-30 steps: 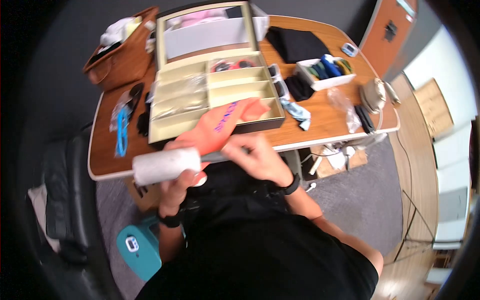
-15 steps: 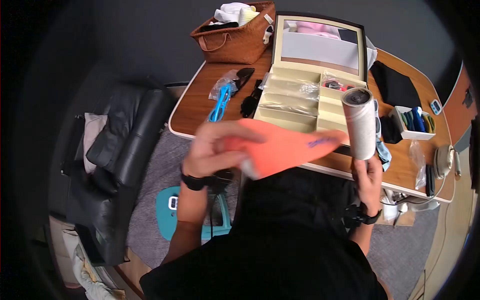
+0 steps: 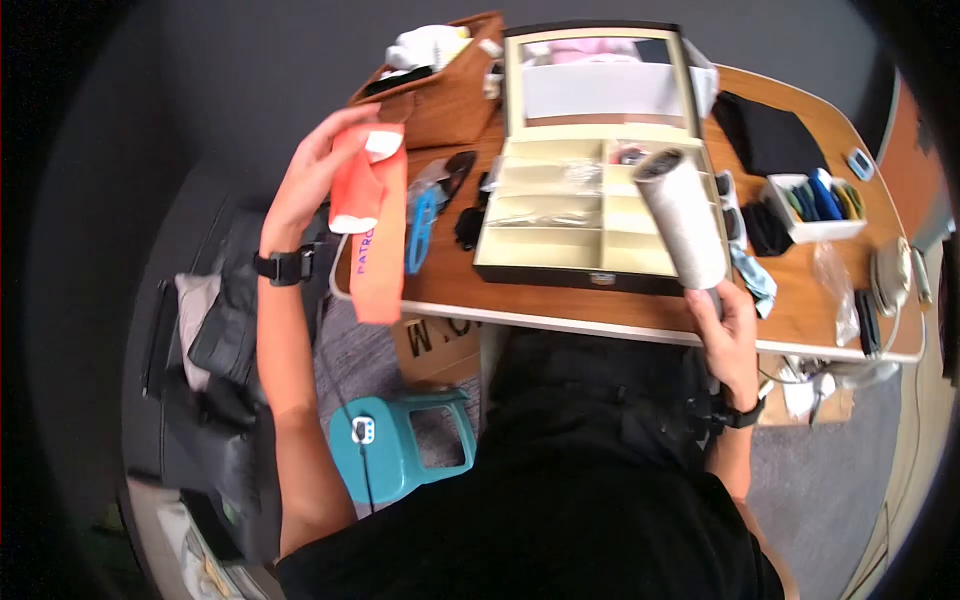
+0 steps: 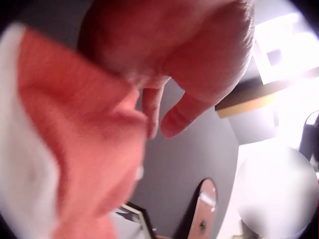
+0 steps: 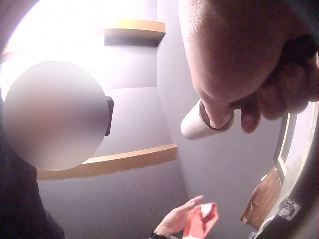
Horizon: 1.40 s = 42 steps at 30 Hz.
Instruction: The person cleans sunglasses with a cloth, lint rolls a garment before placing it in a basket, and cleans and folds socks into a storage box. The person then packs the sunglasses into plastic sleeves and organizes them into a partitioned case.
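Note:
Out past the table's left front edge, my left hand (image 3: 300, 185) holds up an orange sock (image 3: 378, 275) with white patches and purple lettering. The sock hangs down from the fingers, its upper part folded over; close up in the left wrist view, its orange and white cloth (image 4: 94, 139) fills the left side. My right hand (image 3: 735, 335) grips the handle of a lint roller (image 3: 685, 225), whose white roll points up and overlaps the right side of a compartment box (image 3: 555, 248). In the right wrist view the roll (image 5: 193, 123) shows beyond the fingers.
The box stands with its lid raised, plastic packets inside. Left of it lie blue-framed glasses (image 3: 422, 225) and sunglasses; behind, a brown basket (image 3: 450, 105) holds cloth. To the right are a white box (image 3: 825, 232) of rolled cloths and black fabric (image 3: 770, 135). A teal stool (image 3: 395, 465) stands below.
At first both hands were together before the box, with the sock and roller. They have parted: the left carries the sock up and left, the right now holds the roller upright.

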Motion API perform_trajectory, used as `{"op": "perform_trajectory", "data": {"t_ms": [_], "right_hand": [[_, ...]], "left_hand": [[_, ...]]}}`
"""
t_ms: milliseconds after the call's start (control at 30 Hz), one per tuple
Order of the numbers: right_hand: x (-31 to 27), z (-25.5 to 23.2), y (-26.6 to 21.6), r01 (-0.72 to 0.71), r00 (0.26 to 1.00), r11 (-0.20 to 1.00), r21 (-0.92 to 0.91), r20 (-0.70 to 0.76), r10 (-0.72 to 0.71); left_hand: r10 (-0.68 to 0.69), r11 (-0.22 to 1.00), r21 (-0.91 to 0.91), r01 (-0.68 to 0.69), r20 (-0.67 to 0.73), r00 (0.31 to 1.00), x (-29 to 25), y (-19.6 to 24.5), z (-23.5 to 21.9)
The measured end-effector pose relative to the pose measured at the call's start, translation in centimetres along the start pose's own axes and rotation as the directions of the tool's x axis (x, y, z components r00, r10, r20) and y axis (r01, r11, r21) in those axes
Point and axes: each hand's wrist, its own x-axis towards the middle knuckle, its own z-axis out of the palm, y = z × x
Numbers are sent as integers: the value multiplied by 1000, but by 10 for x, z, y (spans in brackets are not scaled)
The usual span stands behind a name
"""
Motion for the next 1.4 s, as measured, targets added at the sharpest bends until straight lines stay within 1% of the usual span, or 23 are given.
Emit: {"op": "perform_trajectory", "data": {"t_ms": [33,67,100,133,167,200,233,267,300,333,367,400,467,500,533,600,733,800,933,1000,1067,1200,1400], "right_hand": [[-1,-3,-6,11,1000,998,-68,20,-10],[-1,-4,-8,123,992,985,-124,11,-123],[-3,-7,-7,93,995,992,-90,33,-90],[-2,-12,-9,174,985,979,-110,19,-173],[-1,-16,-4,205,977,970,-128,-29,-210],[0,-28,3,192,980,959,-207,-9,-198],[1,-38,-4,157,979,946,-285,-81,-187],[2,-54,-12,135,973,925,-356,-129,-192],[-3,-72,-17,91,946,928,-362,-258,-194],[-3,-82,-19,70,911,936,-344,-360,-201],[-7,-99,-22,-19,870,931,-365,-465,-164],[-9,-118,-10,-20,818,914,-404,-532,-217],[-22,-149,-9,-243,768,881,-406,-635,-81],[-30,-168,1,-271,745,849,-453,-657,-112],[-37,-178,-3,-373,742,746,-551,-660,-117],[-47,-187,-8,-531,705,621,-577,-707,-55],[-64,-183,-15,-624,698,519,-584,-716,33],[-67,-182,-8,-610,717,484,-628,-697,-2],[-59,-188,16,-501,787,514,-696,-614,-63],[-50,-189,22,-533,778,502,-681,-628,-25],[-43,-194,31,-443,818,544,-712,-570,-79],[-24,-203,53,-285,874,487,-826,-432,-221],[3,-214,75,-354,883,437,-827,-450,-137]], "left_hand": [[-77,991,117,71,52,996,3,-18,4],[-145,968,224,116,115,983,6,-34,8],[-125,963,254,92,116,985,3,-42,18],[-94,960,273,57,125,988,-5,-42,37],[-120,966,247,75,170,978,-14,-17,57],[-129,982,157,105,150,980,-26,-5,75],[-138,985,125,120,148,979,-38,6,89],[-97,990,113,81,148,984,-48,9,98],[-98,971,231,65,132,986,-60,22,110],[-33,982,188,9,123,992,-74,28,121],[7,975,219,-36,132,991,-85,33,133],[42,964,255,-75,135,990,-95,38,146],[35,966,250,-59,100,994,-107,46,172],[21,974,224,-42,97,995,-113,40,184],[11,979,203,-27,79,997,-115,34,195],[27,975,222,-26,-2,1000,-117,16,211],[83,945,323,-39,-122,989,-112,-10,224],[154,876,479,-47,-185,971,-109,-22,227],[171,823,568,-27,-202,964,-111,-35,232],[164,853,521,-22,-227,960,-110,-35,233],[149,881,472,-20,-238,960,-113,-32,233],[133,902,432,-17,-239,962,-111,-29,231],[142,900,435,-24,-242,960,-111,-32,232]]}}
